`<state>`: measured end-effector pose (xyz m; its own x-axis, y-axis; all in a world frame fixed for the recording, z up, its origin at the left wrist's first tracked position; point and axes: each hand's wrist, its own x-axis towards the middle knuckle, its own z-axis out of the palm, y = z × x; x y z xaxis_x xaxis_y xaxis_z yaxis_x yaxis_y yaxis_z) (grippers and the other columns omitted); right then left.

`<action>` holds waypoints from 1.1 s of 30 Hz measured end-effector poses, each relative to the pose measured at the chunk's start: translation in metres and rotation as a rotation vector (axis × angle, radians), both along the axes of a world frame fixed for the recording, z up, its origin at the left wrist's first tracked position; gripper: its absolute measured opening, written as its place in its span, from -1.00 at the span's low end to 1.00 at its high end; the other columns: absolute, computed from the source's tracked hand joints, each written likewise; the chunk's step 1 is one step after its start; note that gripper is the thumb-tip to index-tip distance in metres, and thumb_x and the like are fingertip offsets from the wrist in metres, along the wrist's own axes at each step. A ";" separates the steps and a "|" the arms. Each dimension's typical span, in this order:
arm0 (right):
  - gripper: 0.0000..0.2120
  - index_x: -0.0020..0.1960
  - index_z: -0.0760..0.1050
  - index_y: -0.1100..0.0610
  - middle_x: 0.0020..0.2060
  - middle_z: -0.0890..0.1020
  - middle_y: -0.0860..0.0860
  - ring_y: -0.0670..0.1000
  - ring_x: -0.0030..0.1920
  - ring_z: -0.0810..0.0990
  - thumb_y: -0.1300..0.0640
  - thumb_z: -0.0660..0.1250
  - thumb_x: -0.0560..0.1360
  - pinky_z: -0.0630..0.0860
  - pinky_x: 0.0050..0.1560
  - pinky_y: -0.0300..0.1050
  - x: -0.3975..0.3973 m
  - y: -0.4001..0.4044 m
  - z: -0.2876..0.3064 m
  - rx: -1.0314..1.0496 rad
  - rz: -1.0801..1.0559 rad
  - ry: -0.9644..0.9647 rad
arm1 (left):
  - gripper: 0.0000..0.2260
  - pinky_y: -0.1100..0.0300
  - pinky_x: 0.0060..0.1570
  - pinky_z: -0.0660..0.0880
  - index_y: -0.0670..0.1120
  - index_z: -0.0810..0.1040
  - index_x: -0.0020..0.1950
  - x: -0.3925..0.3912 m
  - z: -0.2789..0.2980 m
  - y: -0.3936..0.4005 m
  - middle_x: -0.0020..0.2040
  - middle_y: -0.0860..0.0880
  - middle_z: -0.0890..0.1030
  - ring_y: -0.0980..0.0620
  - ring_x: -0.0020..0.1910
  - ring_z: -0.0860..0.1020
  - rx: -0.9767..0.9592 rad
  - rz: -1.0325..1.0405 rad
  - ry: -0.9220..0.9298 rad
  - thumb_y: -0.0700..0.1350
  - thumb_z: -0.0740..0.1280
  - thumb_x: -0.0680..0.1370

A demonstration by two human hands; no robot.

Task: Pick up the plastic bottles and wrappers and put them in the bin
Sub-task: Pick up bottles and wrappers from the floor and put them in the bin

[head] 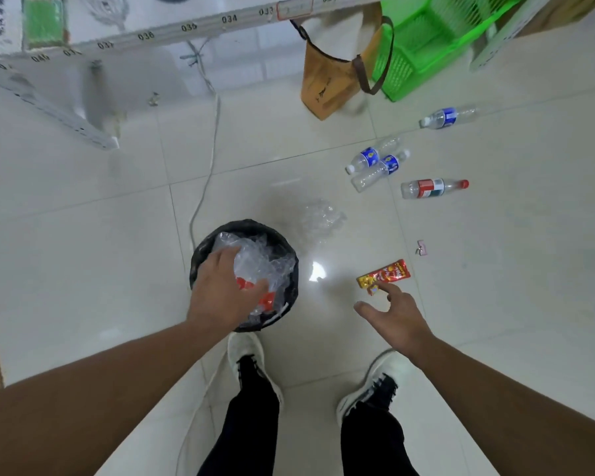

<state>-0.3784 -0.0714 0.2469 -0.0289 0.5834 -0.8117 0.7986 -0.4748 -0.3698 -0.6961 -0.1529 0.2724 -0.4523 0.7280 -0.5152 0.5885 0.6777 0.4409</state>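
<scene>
A round bin [200, 250] with a black liner stands on the floor in front of my feet, holding clear crumpled plastic and red bits. My left hand [220, 290] rests over the bin on that plastic; whether it grips any is unclear. My right hand [397, 316] is open, its fingertips just touching a red and yellow wrapper [385, 274] on the floor. A clear crumpled wrapper [320, 216] lies behind the bin. Two blue-label bottles [375, 163] lie together, a red-label bottle [431, 187] to their right, and another blue-label bottle [443, 118] farther back.
A brown bag [330, 80] and a green basket [423, 46] stand at the back right. A white numbered shelf frame [93, 125] crosses the back left. A grey cable [207, 173] runs down past the bin. A small pink scrap [421, 248] lies to the right.
</scene>
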 end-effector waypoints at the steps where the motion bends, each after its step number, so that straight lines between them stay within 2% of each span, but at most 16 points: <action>1: -0.18 0.60 0.31 -0.16 0.45 0.40 0.07 0.02 0.20 0.45 -0.33 0.49 0.43 0.39 0.17 -0.03 0.012 0.003 0.000 -0.001 0.004 -0.002 | -0.22 -0.08 0.48 0.38 0.05 0.33 0.63 0.014 0.001 0.007 0.57 -0.02 0.39 -0.09 0.54 0.35 0.016 0.009 -0.013 0.22 0.52 0.48; 3: -0.11 0.63 0.26 -0.17 0.44 0.38 0.05 0.02 0.18 0.46 -0.34 0.51 0.39 0.40 0.16 -0.05 0.037 0.009 0.002 -0.012 0.005 -0.004 | -0.22 -0.04 0.50 0.37 0.04 0.33 0.63 0.041 0.003 0.022 0.57 -0.01 0.39 -0.05 0.55 0.35 0.046 0.024 -0.018 0.21 0.53 0.48; 7: 0.00 0.66 0.21 -0.17 0.50 0.34 0.05 0.14 0.42 0.51 -0.37 0.54 0.33 0.48 0.25 0.01 0.091 0.022 0.010 -0.028 0.006 -0.029 | -0.22 -0.10 0.58 0.31 -0.02 0.33 0.64 0.092 0.004 0.049 0.60 -0.05 0.36 -0.10 0.58 0.32 0.045 -0.114 0.049 0.18 0.52 0.51; 9: 0.05 0.67 0.19 -0.17 0.51 0.32 0.04 0.15 0.43 0.51 -0.39 0.53 0.30 0.54 0.35 0.10 0.115 0.030 0.016 -0.036 -0.005 -0.023 | -0.21 -0.08 0.61 0.29 -0.02 0.32 0.65 0.115 0.005 0.059 0.63 -0.04 0.32 -0.10 0.61 0.29 0.020 -0.217 0.080 0.19 0.51 0.51; 11: 0.07 0.67 0.18 -0.17 0.50 0.31 0.03 0.15 0.40 0.54 -0.40 0.53 0.28 0.60 0.32 0.15 0.138 0.039 0.021 -0.034 -0.010 -0.005 | -0.21 -0.08 0.60 0.30 0.03 0.30 0.65 0.139 0.004 0.069 0.64 -0.01 0.30 -0.08 0.62 0.27 -0.010 -0.314 0.103 0.22 0.50 0.50; 13: 0.06 0.67 0.18 -0.16 0.49 0.32 0.02 0.15 0.38 0.55 -0.39 0.55 0.30 0.64 0.27 0.15 0.160 0.047 0.025 -0.028 -0.019 0.005 | -0.20 -0.11 0.57 0.34 0.06 0.28 0.66 0.163 0.003 0.081 0.64 0.02 0.28 -0.09 0.61 0.29 -0.040 -0.323 0.094 0.24 0.49 0.50; 16: 0.03 0.68 0.16 -0.14 0.50 0.33 0.05 0.18 0.42 0.52 -0.36 0.53 0.35 0.57 0.35 0.14 0.187 0.057 0.026 -0.022 0.018 -0.030 | -0.17 -0.17 0.54 0.36 0.06 0.25 0.68 0.192 0.002 0.103 0.66 0.00 0.25 -0.14 0.61 0.29 -0.079 -0.295 0.076 0.24 0.49 0.49; 20: 0.02 0.69 0.15 -0.11 0.52 0.32 0.10 0.24 0.47 0.46 -0.35 0.52 0.38 0.51 0.41 0.20 0.194 0.066 0.015 -0.045 0.053 -0.082 | -0.20 -0.18 0.46 0.42 0.06 0.25 0.68 0.219 -0.004 0.123 0.69 0.00 0.21 -0.15 0.60 0.30 -0.090 -0.456 0.158 0.24 0.45 0.51; 27: 0.04 0.68 0.17 -0.16 0.55 0.31 0.09 0.24 0.49 0.45 -0.38 0.54 0.34 0.48 0.44 0.18 0.159 0.065 -0.034 -0.082 0.062 -0.042 | -0.26 -0.17 0.37 0.44 0.08 0.24 0.67 0.214 -0.058 0.165 0.65 -0.02 0.21 -0.20 0.54 0.30 -0.218 -0.422 0.114 0.20 0.41 0.54; 31: 0.08 0.71 0.10 -0.19 0.59 0.26 0.09 0.28 0.50 0.42 -0.40 0.53 0.34 0.48 0.44 0.21 0.151 0.099 -0.093 -0.098 0.145 -0.091 | -0.25 -0.17 0.37 0.45 0.05 0.22 0.66 0.172 -0.113 0.192 0.64 -0.06 0.26 -0.23 0.50 0.36 -0.328 -0.599 0.247 0.23 0.40 0.54; 33: 0.08 0.70 0.08 -0.22 0.56 0.29 0.08 0.29 0.47 0.43 -0.38 0.53 0.33 0.50 0.40 0.21 0.147 0.120 -0.132 -0.031 0.207 -0.123 | -0.24 -0.21 0.35 0.47 0.07 0.22 0.65 0.154 -0.147 0.208 0.62 -0.06 0.27 -0.25 0.49 0.36 -0.365 -0.591 0.269 0.24 0.42 0.53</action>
<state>-0.2311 0.0482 0.1147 -0.0453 0.5497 -0.8341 0.9183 -0.3057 -0.2514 -0.5426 0.0554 0.1255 -0.1829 0.6930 -0.6974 0.9561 0.2906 0.0381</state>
